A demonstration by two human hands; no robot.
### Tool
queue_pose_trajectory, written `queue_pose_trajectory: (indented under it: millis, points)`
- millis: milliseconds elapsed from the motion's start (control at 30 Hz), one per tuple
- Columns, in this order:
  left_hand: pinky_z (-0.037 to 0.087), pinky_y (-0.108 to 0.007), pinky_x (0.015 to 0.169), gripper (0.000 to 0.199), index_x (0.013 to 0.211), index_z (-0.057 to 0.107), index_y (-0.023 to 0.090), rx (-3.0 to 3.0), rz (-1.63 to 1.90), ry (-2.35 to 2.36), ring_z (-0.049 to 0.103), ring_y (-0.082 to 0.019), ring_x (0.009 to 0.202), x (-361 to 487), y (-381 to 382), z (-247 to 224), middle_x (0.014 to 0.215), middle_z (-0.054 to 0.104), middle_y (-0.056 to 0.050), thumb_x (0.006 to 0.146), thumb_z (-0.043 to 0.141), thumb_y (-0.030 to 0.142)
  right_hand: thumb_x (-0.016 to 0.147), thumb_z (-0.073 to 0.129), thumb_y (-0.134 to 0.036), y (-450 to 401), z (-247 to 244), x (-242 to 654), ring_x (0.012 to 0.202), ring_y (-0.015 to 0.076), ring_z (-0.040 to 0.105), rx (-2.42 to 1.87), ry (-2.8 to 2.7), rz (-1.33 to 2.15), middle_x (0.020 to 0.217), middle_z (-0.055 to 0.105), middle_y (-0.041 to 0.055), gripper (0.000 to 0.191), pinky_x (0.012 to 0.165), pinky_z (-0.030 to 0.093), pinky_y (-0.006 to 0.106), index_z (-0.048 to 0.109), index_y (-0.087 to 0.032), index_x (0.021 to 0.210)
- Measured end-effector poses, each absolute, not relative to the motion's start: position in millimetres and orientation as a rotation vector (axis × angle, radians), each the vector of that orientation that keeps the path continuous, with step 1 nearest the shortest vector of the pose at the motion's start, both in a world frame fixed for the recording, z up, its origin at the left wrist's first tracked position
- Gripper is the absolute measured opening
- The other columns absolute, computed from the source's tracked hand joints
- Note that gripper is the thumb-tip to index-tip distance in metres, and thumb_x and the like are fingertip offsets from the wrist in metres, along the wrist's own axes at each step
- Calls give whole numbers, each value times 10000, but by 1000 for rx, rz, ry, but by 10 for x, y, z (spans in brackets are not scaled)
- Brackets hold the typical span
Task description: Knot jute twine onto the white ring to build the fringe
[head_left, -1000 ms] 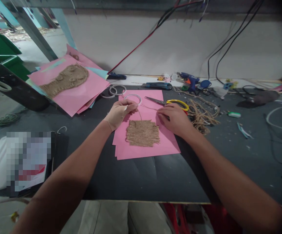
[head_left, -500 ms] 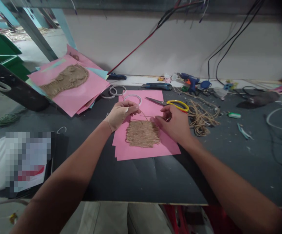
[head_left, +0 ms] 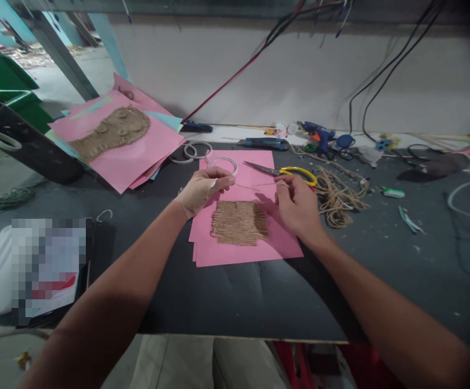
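Above the side edges of pink paper [head_left: 238, 255], well back from table [head_left: 226, 302] front. Pinching twine [head_left: 246, 187] in left hand [head_left: 202, 192] and right hand [head_left: 298, 204].

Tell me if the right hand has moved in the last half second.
Yes. Judged against the string mat on the pink paper, the right hand has moved right, away from the mat's far right corner.

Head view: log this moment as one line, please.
left hand: pinching twine | right hand: pinching twine | twine panel: flat on pink paper | scissors: near right hand
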State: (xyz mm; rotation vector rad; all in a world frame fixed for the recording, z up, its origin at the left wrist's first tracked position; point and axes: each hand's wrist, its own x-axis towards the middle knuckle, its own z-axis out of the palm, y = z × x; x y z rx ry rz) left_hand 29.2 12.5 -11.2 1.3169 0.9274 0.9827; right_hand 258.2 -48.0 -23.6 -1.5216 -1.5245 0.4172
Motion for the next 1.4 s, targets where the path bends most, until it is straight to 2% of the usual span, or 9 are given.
queue_pose_trajectory:
  millis: [100,200,467,567,667,767,967,1133,1400]
  points:
    - [394,-239,572,205,747,705,167,1320,969,885,510,-94,620,293,119,-111,696,609,-13,727,809,343,972,489,-344,-503,-218,2536,727,188,617,-1490,-1472,506,855,676,51,203,671,464,333,606,-201,1057]
    - [375,-234,564,234,759,714,158,1315,955,883,492,-86,616,292,112,-103,712,612,-8,690,837,344,960,518,-352,-552,-179,2473,631,160,561,-1456,-1472,597,777,621,16,216,605,435,315,600,-192,1080]
    - [320,-236,520,238,778,729,161,1304,895,895,449,-79,571,284,100,-82,702,611,-6,683,850,343,984,548,-450,-648,-167,2431,543,138,483,-1336,-1782,562,632,502,-47,255,557,374,292,587,-203,1038]
    - [344,-231,536,257,762,724,152,1313,907,863,456,-76,579,300,80,-67,698,608,2,670,859,350,1016,483,-488,-650,-174,2445,568,146,516,-1288,-1909,550,652,550,-31,294,568,368,290,575,-209,1013]
    - [349,-228,526,256,770,725,151,1330,886,842,464,-75,574,311,46,-37,679,592,9,679,861,348,1062,371,-460,-654,-163,2428,632,155,568,-1275,-1996,502,724,621,10,358,612,377,297,570,-209,902]
    - [336,-224,499,239,788,741,153,1411,841,847,450,-66,541,317,10,6,659,586,14,707,851,349,1070,363,-419,-666,-147,2396,606,149,562,-1281,-2030,440,693,616,8,375,604,375,292,570,-207,840]
    - [479,-234,648,235,794,772,153,1484,849,736,604,-108,688,356,-26,63,767,702,-30,707,864,351,1049,451,-297,-685,-163,2367,764,156,667,-1160,-1977,363,879,731,35,235,698,459,276,657,-193,1006]
    - [480,-217,649,208,803,779,162,1436,835,720,611,-94,681,364,-33,47,759,712,-17,712,868,326,1029,489,-249,-702,-155,2349,904,175,700,-1117,-1877,276,1001,761,61,208,814,502,301,686,-182,1049]
    - [490,-223,654,232,802,773,148,1470,792,765,613,-104,684,379,-53,37,769,718,-31,709,865,340,1014,517,-213,-709,-140,2337,798,171,669,-1063,-1988,147,880,725,58,167,745,504,306,676,-164,1010]
